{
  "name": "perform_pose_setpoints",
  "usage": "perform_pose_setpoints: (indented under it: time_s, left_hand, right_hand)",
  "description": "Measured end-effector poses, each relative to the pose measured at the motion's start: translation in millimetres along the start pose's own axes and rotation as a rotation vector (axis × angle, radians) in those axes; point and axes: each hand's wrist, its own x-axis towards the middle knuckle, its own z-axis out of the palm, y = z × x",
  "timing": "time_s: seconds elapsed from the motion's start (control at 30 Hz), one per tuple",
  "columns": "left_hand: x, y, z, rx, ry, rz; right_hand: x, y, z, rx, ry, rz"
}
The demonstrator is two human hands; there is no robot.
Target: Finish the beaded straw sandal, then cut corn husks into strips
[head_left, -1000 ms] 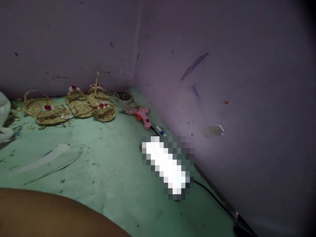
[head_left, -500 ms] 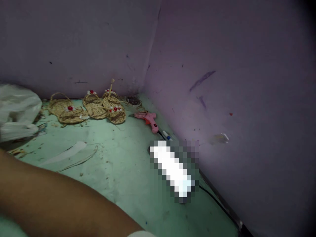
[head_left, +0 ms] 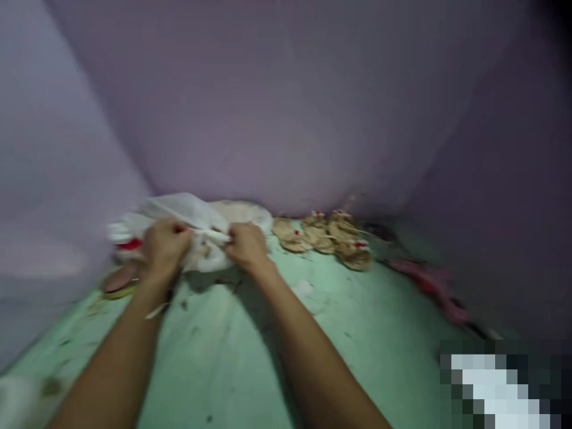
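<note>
Both my arms reach forward to a white plastic bag (head_left: 183,207) by the back wall. My left hand (head_left: 165,244) is closed on the bag's left side, and my right hand (head_left: 248,244) grips it on the right, with a strip of plastic stretched between them. What is inside the bag is hard to make out. To the right of my right hand lie woven straw slippers (head_left: 290,235) trimmed with red and white beads.
A pink glue gun (head_left: 431,283) lies near the right wall, blurred. Below it is a bright pixelated object (head_left: 496,381). A round pinkish item (head_left: 120,277) and something red and white (head_left: 127,243) sit left of my left hand. Scraps litter the green floor (head_left: 214,357).
The view has swung left, so the slippers and glue gun now appear further right. Both hands have come into view, gripping the plastic bag; earlier only an arm showed.
</note>
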Motion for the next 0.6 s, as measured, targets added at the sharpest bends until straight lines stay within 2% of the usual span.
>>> perform_pose_setpoints:
  time_s: [0.07, 0.13, 0.23, 0.33, 0.47, 0.6]
  left_hand:
    - [7.7, -22.9, -11.4, 0.038, 0.100, -0.103]
    - [11.2, -31.6, -12.3, 0.017, 0.154, -0.151]
    - [12.8, -31.1, -13.3, -0.054, 0.177, -0.082]
    - [11.7, -27.0, -22.9, -0.112, 0.200, 0.064]
    - [6.6, -17.8, -25.7, -0.034, 0.085, 0.315]
    - [3.3, -12.6, -13.7, 0.072, -0.039, 0.307]
  right_hand:
    - [2.3, 3.7, 8.8, 0.021, 0.065, 0.014]
    - [3.5, 6.3, 14.4, 0.032, 0.100, 0.007]
    - [1.9, 11.4, 13.2, 0.028, 0.140, 0.001]
    - [1.4, 15.3, 8.5, 0.025, 0.186, 0.032]
    - [2.6, 6.8, 9.2, 0.058, 0.196, -0.027]
    - [1.5, -8.1, 16.6, 0.070, 0.136, -0.117]
